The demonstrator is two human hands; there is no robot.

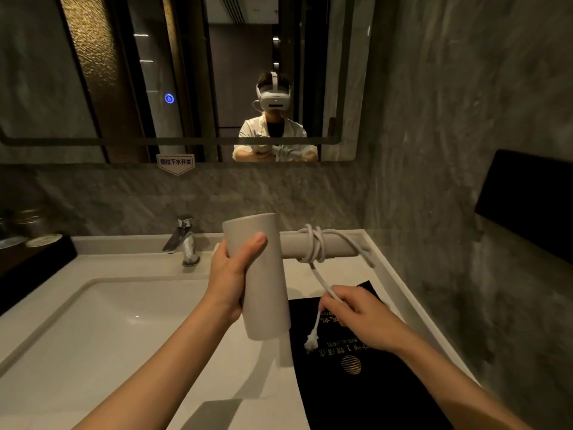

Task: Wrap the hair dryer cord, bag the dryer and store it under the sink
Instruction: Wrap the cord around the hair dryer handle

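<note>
My left hand grips the barrel of a pale beige hair dryer, held above the counter. Its handle sticks out to the right. Several loops of the white cord are wound round the handle. My right hand pinches the loose end of the cord, and the white plug dangles below the fingers. A black cloth bag with gold print lies flat on the counter under my right hand.
A white basin with a chrome tap lies to the left. A dark tray with cups stands at the far left. A mirror hangs above; a grey stone wall with a black box closes the right side.
</note>
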